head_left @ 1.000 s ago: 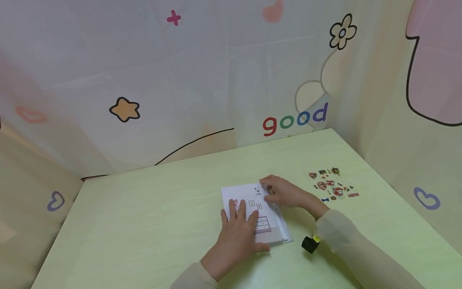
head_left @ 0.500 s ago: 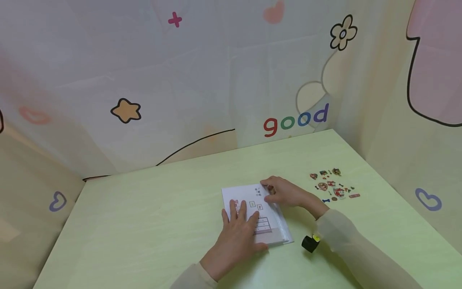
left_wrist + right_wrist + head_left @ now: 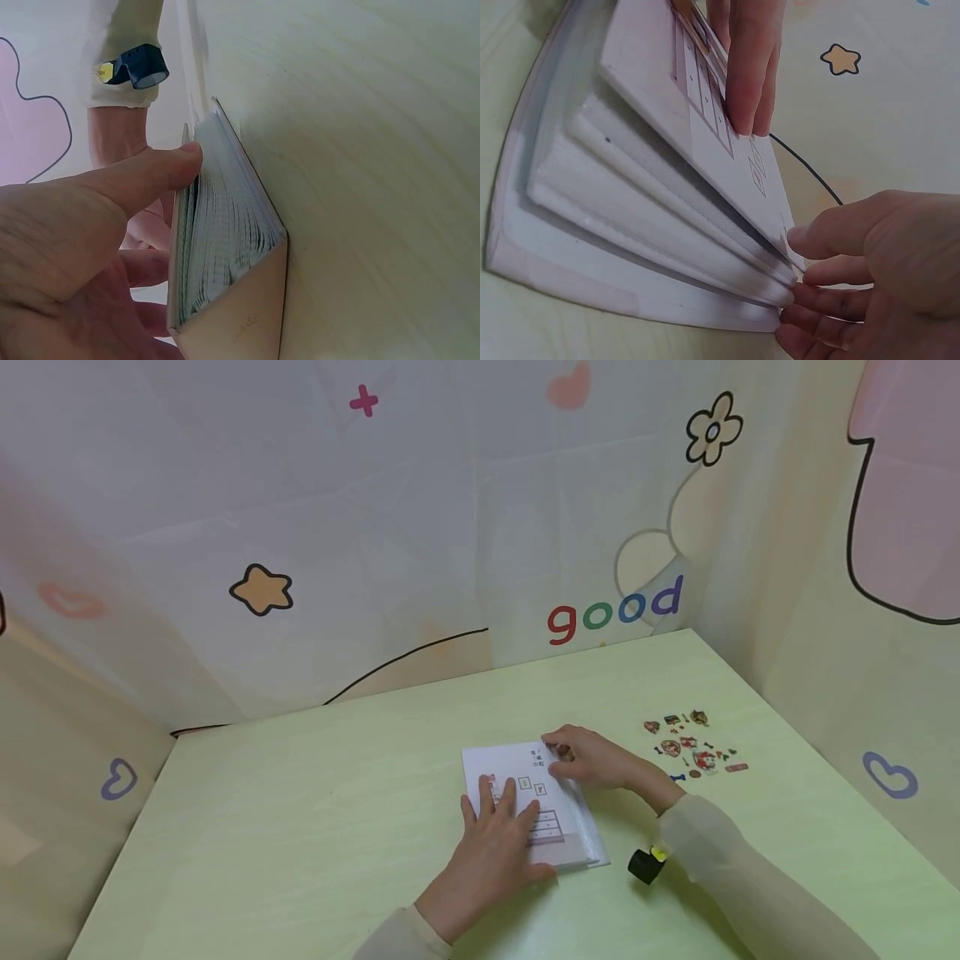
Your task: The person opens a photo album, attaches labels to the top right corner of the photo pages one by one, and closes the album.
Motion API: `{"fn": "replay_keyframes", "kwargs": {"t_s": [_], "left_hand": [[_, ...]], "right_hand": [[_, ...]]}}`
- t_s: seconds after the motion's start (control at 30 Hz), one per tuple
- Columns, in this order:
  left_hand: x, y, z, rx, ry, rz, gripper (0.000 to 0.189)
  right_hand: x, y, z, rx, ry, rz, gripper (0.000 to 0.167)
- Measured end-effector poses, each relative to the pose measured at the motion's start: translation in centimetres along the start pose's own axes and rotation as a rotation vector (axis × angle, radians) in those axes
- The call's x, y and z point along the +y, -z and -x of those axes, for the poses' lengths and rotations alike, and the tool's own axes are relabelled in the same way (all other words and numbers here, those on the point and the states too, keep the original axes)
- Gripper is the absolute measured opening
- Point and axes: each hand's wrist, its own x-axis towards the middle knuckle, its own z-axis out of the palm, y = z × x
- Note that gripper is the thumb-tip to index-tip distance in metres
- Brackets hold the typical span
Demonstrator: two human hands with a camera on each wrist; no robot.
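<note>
A thick hardcover book (image 3: 553, 797) with a white printed cover lies on the table in the head view. My left hand (image 3: 492, 842) rests on that cover with its fingers spread. In the left wrist view the left thumb (image 3: 169, 169) lies at the edge of the book's front cover, beside many thin pages (image 3: 229, 210). My right hand (image 3: 592, 762) holds the book's far right corner. The right wrist view shows the right thumb (image 3: 829, 232) on the front cover (image 3: 697, 142), with other fingers at the page edges below. The front cover stands slightly apart from the pages.
Several small colourful stickers (image 3: 702, 760) lie on the pale green table (image 3: 300, 827) to the right of the book. A small black and yellow device (image 3: 645, 865) is strapped at the right sleeve. A patterned curtain (image 3: 420, 527) borders the table's back and sides.
Both hands and the book stay almost in place. The left fingers shift very slightly on the cover.
</note>
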Motion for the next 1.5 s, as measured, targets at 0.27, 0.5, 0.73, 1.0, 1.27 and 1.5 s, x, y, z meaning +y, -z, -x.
{"fn": "replay_keyframes", "kwargs": {"t_s": [0.27, 0.5, 0.73, 1.0, 1.27, 1.5], "left_hand": [[0.1, 0.1, 0.1, 0.026, -0.005, 0.065, 0.072], [0.2, 0.3, 0.5, 0.045, -0.004, 0.111, 0.064], [0.4, 1.0, 1.2, 0.107, -0.034, 0.154, 0.056], [0.5, 2.0, 2.1, 0.233, -0.139, 0.223, 0.074], [0.6, 2.8, 2.6, 0.298, -0.162, 0.271, 0.066], [0.6, 3.7, 2.8, 0.327, -0.092, 0.327, 0.05]], "right_hand": [[-0.1, -0.1, 0.3, 0.047, 0.005, -0.033, 0.045], [0.2, -0.2, 0.3, 0.087, 0.018, -0.076, 0.046], [0.6, -0.4, 0.2, 0.092, 0.07, -0.104, 0.043], [0.5, -0.7, 0.1, 0.08, 0.143, -0.128, 0.039], [0.2, -1.1, -0.1, 0.08, 0.117, -0.069, 0.039], [-0.1, -1.5, -0.5, 0.064, 0.096, -0.007, 0.036]]}}
